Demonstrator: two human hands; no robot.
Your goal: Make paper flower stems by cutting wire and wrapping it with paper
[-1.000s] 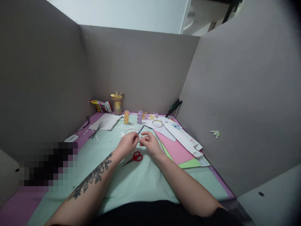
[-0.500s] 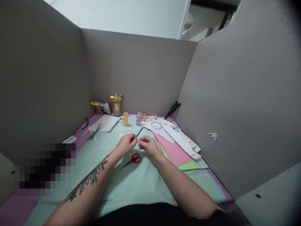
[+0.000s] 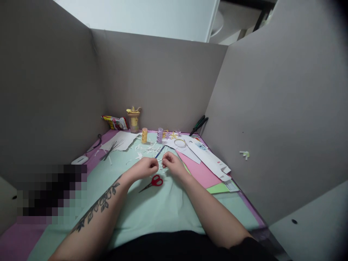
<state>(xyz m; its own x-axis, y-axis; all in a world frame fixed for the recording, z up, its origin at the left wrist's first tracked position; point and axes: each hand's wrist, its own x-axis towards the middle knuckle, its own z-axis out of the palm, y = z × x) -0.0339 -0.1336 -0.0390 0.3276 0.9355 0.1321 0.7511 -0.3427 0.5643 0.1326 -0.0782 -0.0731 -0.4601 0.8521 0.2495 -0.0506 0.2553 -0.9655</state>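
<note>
The left hand (image 3: 150, 166) and right hand (image 3: 170, 163) curl just apart; one cannot tell whether either grip grasps anything. Scissors (image 3: 152, 183) lie nearer, white scraps (image 3: 149, 149) beyond. A jar (image 3: 134, 123) behind shows something yellow inside.

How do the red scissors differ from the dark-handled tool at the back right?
Colour: the red scissors have red handle loops; the dark-handled tool has blackish handles with some green.
Pose: the scissors lie flat on the cloth; the tool is propped up slantwise, handles uppermost.
Place: the scissors are near the person's hands; the tool is farther off.
Shared: neither is in a hand.
</note>
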